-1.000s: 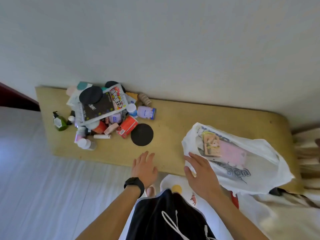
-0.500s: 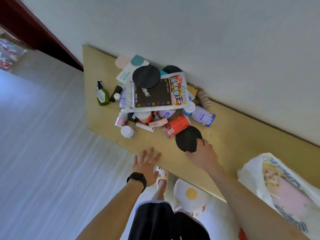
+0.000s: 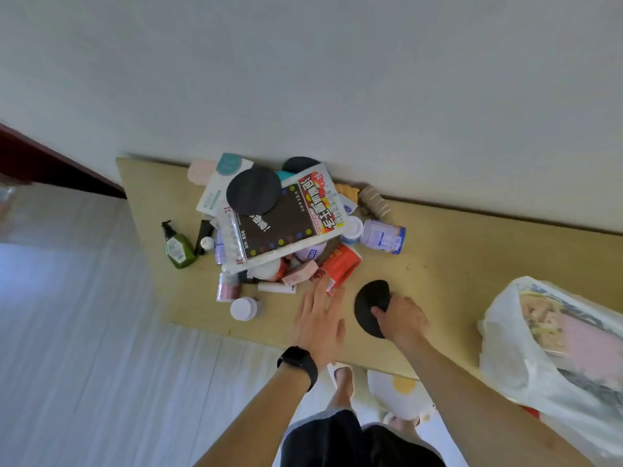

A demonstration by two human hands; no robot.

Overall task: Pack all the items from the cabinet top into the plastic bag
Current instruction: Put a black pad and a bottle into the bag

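Black disc pinched by right hand on cabinet top.

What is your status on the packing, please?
Right hand pinches the black disc; left hand open, fingertips at the red packet. Plastic bag lies to the right, nothing between. Pile not yet packed.

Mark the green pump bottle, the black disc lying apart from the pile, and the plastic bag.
green pump bottle (image 3: 177, 250): head view, on its label.
black disc (image 3: 368, 306): head view, on its bare left half.
plastic bag (image 3: 502, 358): head view, on its white side wall.
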